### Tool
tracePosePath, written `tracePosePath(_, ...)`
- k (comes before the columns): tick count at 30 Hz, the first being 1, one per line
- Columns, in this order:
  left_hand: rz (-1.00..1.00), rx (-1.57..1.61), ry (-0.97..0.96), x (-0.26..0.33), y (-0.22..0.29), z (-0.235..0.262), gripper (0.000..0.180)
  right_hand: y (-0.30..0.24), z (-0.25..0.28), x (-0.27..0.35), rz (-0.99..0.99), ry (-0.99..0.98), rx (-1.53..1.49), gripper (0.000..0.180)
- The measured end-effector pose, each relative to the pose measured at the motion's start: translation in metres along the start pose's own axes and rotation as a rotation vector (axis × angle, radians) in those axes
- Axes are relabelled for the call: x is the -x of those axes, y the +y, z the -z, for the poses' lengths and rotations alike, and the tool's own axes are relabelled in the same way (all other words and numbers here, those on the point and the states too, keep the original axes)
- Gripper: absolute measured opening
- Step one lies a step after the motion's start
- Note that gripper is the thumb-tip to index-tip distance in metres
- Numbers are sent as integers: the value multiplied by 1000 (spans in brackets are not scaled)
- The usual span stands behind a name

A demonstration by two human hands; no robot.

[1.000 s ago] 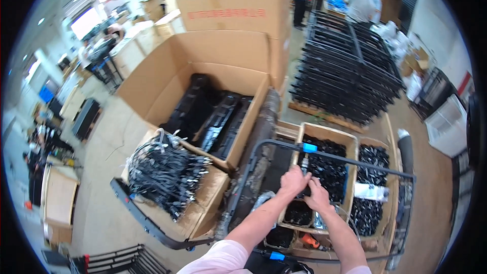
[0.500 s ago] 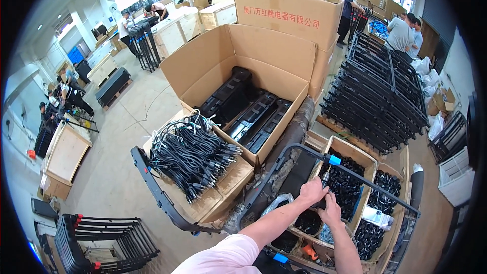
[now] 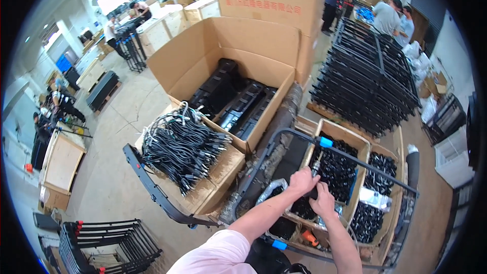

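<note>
Both my hands are closed around a dark power screwdriver [image 3: 316, 168], whose slim metal bit points away from me. My left hand [image 3: 303, 180] wraps its front part, and my right hand [image 3: 323, 201] grips the body behind it; the fingers hide most of the tool. Under and beyond them stretches a dark tubular frame [image 3: 368, 165] with rounded corners. A blue clip [image 3: 325, 142] sits on its far bar, just beyond the bit, and another blue clip [image 3: 278, 244] on the near bar. Small black parts [image 3: 339, 170] fill the bins below my hands.
An orange-and-black tool [image 3: 310, 238] lies in a near bin. Bundled black cables [image 3: 185, 147] cover a carton at left, before an open cardboard box [image 3: 261, 40] holding long black parts. Black frames [image 3: 362, 81] are stacked at far right. Several people work in the background.
The view has shifted, so the surroundings sit slightly higher and further left. My hands keep their grip on the screwdriver, its bit still near the far bar by the blue clip.
</note>
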State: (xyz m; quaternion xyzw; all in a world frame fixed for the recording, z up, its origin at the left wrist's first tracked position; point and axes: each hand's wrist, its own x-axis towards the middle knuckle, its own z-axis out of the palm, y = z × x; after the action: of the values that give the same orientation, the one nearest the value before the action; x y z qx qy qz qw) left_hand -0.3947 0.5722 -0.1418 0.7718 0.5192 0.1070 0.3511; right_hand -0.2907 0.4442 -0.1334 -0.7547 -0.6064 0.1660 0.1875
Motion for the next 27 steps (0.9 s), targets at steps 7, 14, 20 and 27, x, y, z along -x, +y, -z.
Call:
tracePosePath(7,68,334,-8,97,9,21,67,-50,32,83,44,110,62,72)
tracePosePath(14,92,634,-162,241,1,37,57,-103,47,214,80,79,17,82)
tracePosePath(20,-2,592,19,379,-48,13,50,-132,10,328,210,58,-28,86)
tracePosePath(27,245,720,-20,442,-135,-36,42,-139,-67,384,152,-151,-123,84)
